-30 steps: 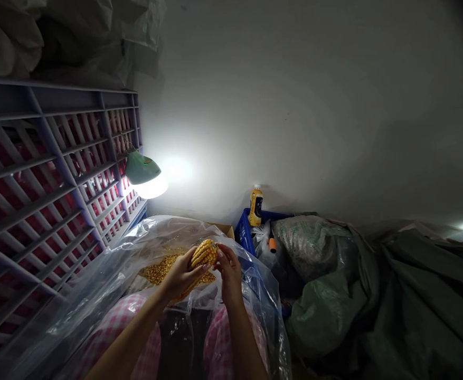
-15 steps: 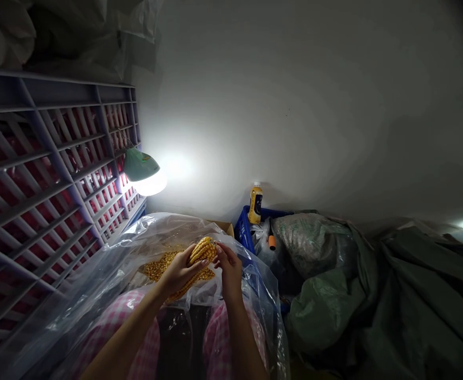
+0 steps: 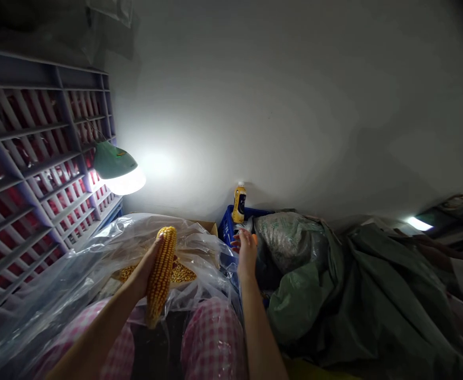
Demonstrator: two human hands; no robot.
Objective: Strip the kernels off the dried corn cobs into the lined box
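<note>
My left hand (image 3: 149,266) is wrapped around a yellow corn cob (image 3: 162,274), held upright and slightly tilted over my lap. Rows of kernels cover the side that faces me. Behind it, loose corn kernels (image 3: 182,271) lie in a pile on the clear plastic sheet (image 3: 203,248), which also drapes over my legs. My right hand (image 3: 246,252) is away from the cob, at the near side of a blue crate (image 3: 227,224). Its fingers are apart and point left, with nothing visible in them. An orange object (image 3: 255,240) shows partly behind this hand.
A yellow bottle (image 3: 239,203) stands at the blue crate, by the wall. Full sacks (image 3: 290,240) and a dark green tarp (image 3: 377,295) fill the right side. On the left, a lit lamp (image 3: 118,169) hangs from a purple slatted crate (image 3: 21,179). A cardboard edge (image 3: 209,227) shows behind the plastic.
My right hand has left the cob and moved right to the blue crate. The cob, in my left hand, has moved left and turned more upright. The view has shifted right.
</note>
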